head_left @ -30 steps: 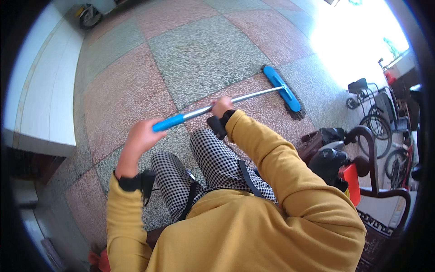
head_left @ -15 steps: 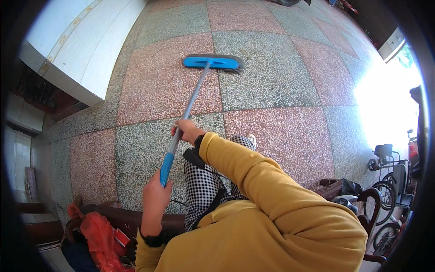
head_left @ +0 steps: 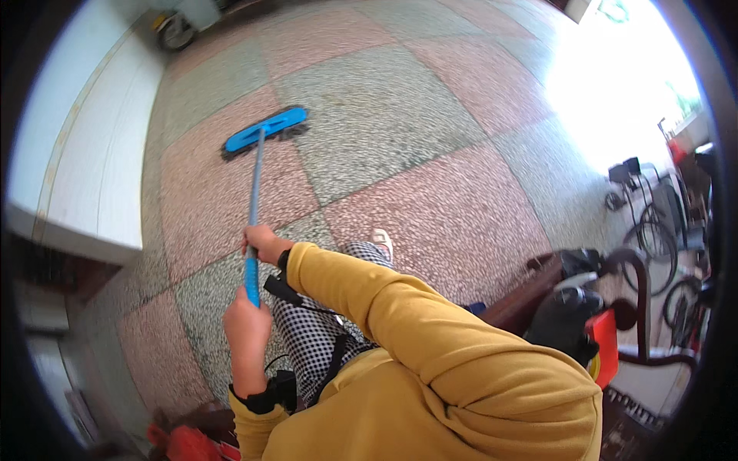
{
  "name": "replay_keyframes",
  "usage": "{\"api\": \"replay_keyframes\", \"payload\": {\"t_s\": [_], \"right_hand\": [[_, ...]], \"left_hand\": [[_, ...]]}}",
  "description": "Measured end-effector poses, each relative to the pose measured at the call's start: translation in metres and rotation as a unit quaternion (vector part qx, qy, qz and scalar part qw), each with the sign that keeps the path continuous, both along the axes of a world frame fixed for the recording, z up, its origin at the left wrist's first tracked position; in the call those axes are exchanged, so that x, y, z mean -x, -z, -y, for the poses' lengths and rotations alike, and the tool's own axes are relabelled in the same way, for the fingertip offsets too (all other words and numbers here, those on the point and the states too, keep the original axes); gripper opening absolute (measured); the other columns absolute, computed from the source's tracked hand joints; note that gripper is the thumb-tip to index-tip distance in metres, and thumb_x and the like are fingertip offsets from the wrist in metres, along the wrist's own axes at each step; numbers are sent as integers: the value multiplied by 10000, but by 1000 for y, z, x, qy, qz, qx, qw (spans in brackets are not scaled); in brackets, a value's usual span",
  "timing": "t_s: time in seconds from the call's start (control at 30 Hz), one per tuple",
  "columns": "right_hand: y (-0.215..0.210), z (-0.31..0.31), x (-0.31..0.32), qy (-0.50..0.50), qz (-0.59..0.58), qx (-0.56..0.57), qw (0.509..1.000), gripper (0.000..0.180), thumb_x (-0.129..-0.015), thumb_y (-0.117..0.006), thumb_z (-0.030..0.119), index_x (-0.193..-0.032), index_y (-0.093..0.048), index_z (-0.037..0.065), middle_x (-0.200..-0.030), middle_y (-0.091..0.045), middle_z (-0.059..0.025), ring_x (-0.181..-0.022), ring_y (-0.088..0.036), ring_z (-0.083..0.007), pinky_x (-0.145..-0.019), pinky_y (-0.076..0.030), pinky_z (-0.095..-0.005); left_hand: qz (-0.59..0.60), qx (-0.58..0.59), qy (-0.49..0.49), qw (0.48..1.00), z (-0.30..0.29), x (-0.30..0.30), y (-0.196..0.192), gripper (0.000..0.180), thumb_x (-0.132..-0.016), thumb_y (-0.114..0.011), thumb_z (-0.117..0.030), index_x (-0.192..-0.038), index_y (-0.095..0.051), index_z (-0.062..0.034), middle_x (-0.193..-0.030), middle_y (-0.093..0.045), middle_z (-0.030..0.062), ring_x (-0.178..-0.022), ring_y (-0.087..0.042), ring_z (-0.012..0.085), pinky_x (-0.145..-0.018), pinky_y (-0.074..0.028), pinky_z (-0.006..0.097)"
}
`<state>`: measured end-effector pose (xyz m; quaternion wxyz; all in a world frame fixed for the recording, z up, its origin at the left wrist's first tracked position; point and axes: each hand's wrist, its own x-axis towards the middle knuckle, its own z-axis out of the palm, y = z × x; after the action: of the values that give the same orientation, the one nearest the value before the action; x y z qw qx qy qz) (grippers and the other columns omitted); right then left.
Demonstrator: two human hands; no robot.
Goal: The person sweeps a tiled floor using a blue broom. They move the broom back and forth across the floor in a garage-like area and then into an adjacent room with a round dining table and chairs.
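A flat mop with a blue head (head_left: 286, 121) and a dark grey fringe rests on the speckled floor ahead, mostly over a pink tile. Its grey pole (head_left: 257, 180) slopes back toward me and ends in a blue grip (head_left: 251, 283). My left hand (head_left: 247, 329) is closed around the lower end of that grip. Farther up, my right hand (head_left: 265, 243) wraps the pole just above the blue part. Both palms and the very end of the handle are hidden.
A white tiled block (head_left: 96, 165) with an overhanging edge stands at left, and a wheel (head_left: 176, 32) shows beyond it. Behind me on the right is a dark wooden bench (head_left: 519, 296) with bags. Wheeled frames (head_left: 653, 238) stand farther right. Red plastic (head_left: 188, 444) lies at lower left.
The mop head has moved left across the tile seam onto the pink tile and now sits slanted. My view has turned to the right, and my hands appear closer together on the handle.
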<state>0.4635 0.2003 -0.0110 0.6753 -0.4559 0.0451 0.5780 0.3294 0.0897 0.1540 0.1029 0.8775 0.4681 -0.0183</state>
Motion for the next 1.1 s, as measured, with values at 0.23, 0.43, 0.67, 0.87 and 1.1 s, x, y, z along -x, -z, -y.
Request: {"api": "replay_keyframes", "payload": {"t_s": [0.23,0.43,0.67,0.87,1.1], "right_hand": [[-41,73,-29,102,-77,-51,991,168,-795,-460,78,-649,-443,-4,-562,-457,-114,-458,-462,-232,-419,-419,-359],[-55,143,-58,225,-171,-90,955,103,-758,-432,53,-668,-427,3,-565,-456,-117,-473,-478,-245,-445,-429,-387],[-36,248,-85,345,-251,-152,892,58,-808,-433,43,-814,-396,0,-683,-454,-120,-635,-496,-249,-595,-467,-389],[-57,308,-98,471,-246,-167,830,335,-902,-350,351,-817,-395,30,-679,-443,-101,-667,-486,-254,-686,-453,-408],[-52,394,-164,528,-70,-116,838,429,-915,-226,398,-779,-384,24,-613,-454,-128,-637,-499,-307,-664,-439,-488]], "left_hand": [[-37,-14,117,992,45,-22,-43,259,-707,-567,-135,-894,-525,39,-686,-560,225,-657,-558,389,-566,-432,447],[17,-24,210,977,64,-31,-50,297,-695,-575,-149,-947,-549,6,-714,-559,240,-688,-555,398,-591,-437,451],[69,82,341,934,67,-58,-23,374,-692,-584,-162,-1046,-534,-50,-851,-583,206,-757,-564,374,-649,-454,429],[43,164,407,897,83,-128,-28,362,-679,-625,-221,-1016,-567,-103,-844,-597,166,-776,-575,335,-675,-463,400],[108,187,456,863,157,-211,-5,332,-703,-605,-271,-991,-576,-108,-826,-606,157,-776,-581,332,-684,-462,406]]}}
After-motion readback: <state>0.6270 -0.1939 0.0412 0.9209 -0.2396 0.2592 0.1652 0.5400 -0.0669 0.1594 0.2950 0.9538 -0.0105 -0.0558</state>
